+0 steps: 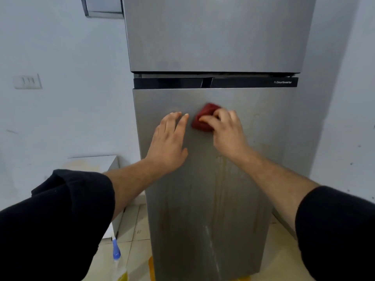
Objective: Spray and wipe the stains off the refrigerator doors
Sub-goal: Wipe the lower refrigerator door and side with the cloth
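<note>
Red cloth [204, 118], grey streaked refrigerator door [243, 138], black sleeves [60, 220].

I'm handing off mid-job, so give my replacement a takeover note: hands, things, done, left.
Left hand: open, flat on the lower door.
Right hand: grips the red cloth, pressed to that door's upper part.
Spray bottle: on the floor, left of that door.
Done: bottle set aside; cloth on the door.
Left: brown drip streaks lower down; upper door state unclear.
</note>
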